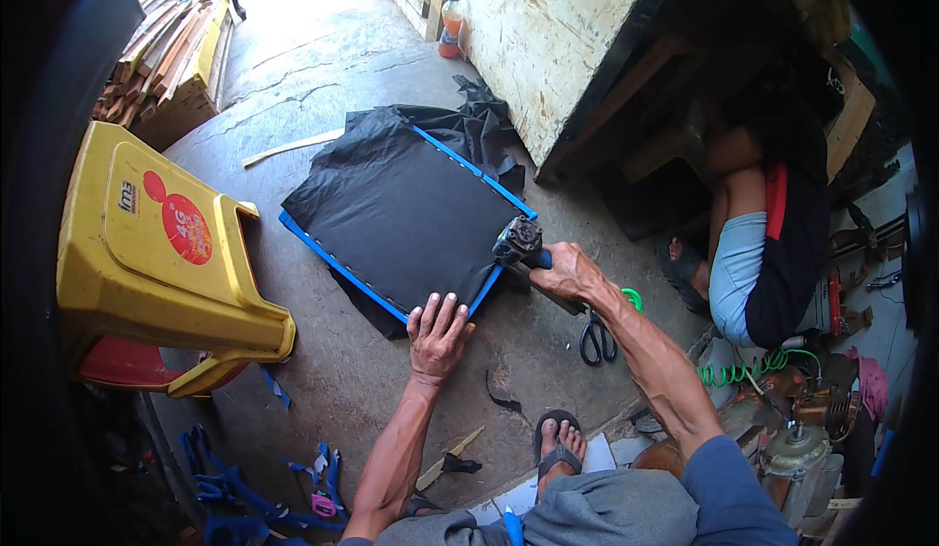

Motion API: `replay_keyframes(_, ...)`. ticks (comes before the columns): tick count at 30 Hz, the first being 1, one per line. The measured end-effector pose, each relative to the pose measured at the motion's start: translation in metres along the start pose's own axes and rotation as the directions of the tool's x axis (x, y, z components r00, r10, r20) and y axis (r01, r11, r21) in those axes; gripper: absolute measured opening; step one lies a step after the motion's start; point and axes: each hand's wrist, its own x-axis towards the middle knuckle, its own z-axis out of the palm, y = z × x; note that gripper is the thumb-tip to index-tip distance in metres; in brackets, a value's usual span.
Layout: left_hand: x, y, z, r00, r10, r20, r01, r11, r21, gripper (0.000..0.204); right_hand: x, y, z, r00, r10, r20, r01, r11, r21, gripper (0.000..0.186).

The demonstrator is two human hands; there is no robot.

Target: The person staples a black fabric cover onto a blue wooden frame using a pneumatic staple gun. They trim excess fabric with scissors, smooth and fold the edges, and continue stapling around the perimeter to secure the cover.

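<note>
A square panel covered with black cloth point(421, 215) and edged with blue strips point(474, 166) lies on the floor before me. Along its edges runs a row of small staples. My left hand point(440, 336) rests flat on the panel's near corner, fingers stretched out. In my right hand point(569, 272) is a dark staple gun point(518, 241), its head over the panel's right edge. A green air hose point(633, 298) shows by my right wrist. Loose black cloth point(479, 115) spreads out beyond the panel's far side. Black-handled scissors point(598, 341) lie near my right forearm.
A yellow plastic stool point(147, 223) stands at left, with stacked wood strips point(176, 47) behind it. Blue scraps point(235, 487) litter the lower left. Another person point(753, 243) sits at right beside a large pale board point(548, 37). A compressor point(797, 448) stands lower right.
</note>
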Motion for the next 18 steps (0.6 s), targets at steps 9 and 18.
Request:
replay_keyframes(9, 0.001, -0.001, 0.000, 1.000, 0.003, -0.011, -0.003, 1.000, -0.011, 0.039, -0.007, 0.006, 0.010, 0.998, -0.041, 0.042, 0.040, 0.999, 0.027, 0.035)
replay_keyframes(18, -0.002, -0.002, 0.002, 1.000, 0.010, 0.000, -0.010, 1.000, 0.006, 0.039, -0.019, -0.013, 0.016, 0.997, -0.054, 0.047, 0.052, 0.997, 0.050, 0.040)
